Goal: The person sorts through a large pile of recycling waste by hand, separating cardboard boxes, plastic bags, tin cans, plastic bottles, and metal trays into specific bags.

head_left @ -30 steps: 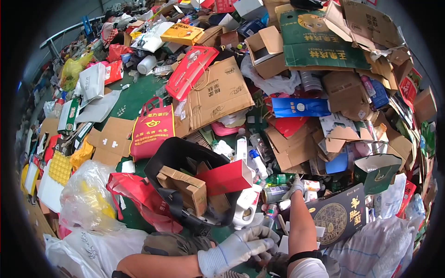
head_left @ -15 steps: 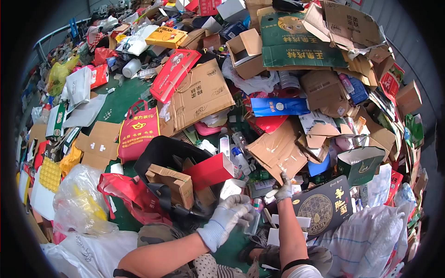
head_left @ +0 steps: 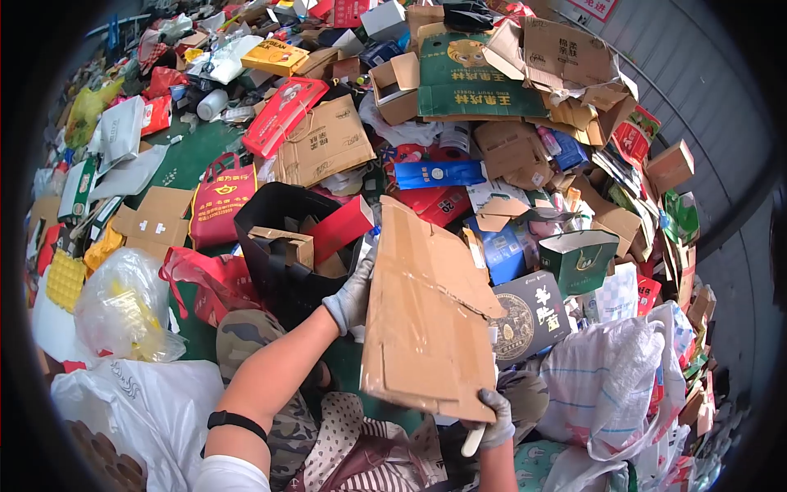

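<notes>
A flattened brown cardboard box with strips of tape is raised in front of me, tilted. My left hand, in a grey-white glove, closes on its left edge, with some fingertips hidden. At the lower right corner my right hand, also gloved, grips the cardboard. A pale, rounded stick-like end pokes out beneath that hand; what it belongs to is hidden. Left of the cardboard stands a black bag holding a red box and brown cardboard pieces.
A black printed box and a dark green paper bag lie to the right. White woven sacks are beside my knee. A clear plastic bag sits at left. Mixed boxes and packaging are heaped ahead, against a grey wall.
The cardboard has come off the heap toward me, lifted and turned by my right hand. My left hand has moved up and left onto its edge. The view has shifted to the right.
</notes>
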